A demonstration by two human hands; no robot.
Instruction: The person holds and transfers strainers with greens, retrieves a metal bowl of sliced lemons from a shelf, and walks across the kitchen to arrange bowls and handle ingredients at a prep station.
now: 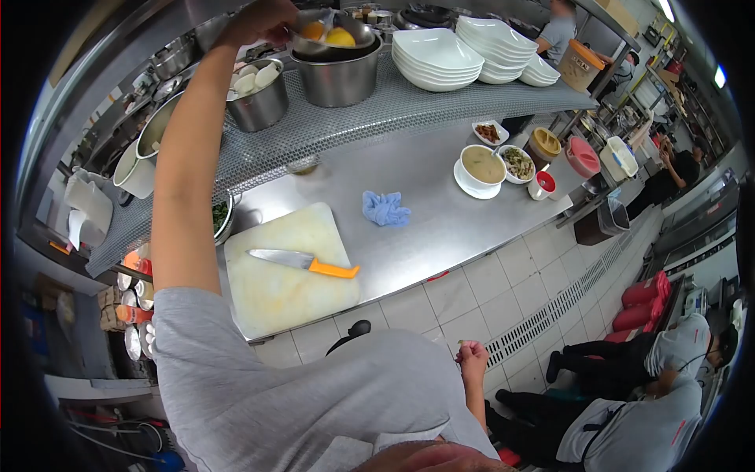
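Note:
My left arm stretches up to the perforated metal shelf, where my left hand [266, 22] has its fingers closed at the rim of a metal bowl [358, 30]. Inside the bowl are a yellow round fruit [340, 37] and an orange piece. The bowl rests over a steel pot [338, 79]. My right hand [473, 359] hangs low by my side, its fingers pinched together around a tiny greenish bit too small to name. On the steel counter, a knife with a yellow handle [334, 270] lies across a white cutting board [295, 303].
A crumpled blue cloth [385, 209] lies on the counter. Farther right stand a soup bowl [483, 165], a red cup [542, 186] and lidded containers. Stacked white dishes [436, 59] and a steel pot with white pieces [259, 102] occupy the shelf. Co-workers [637, 417] are at right.

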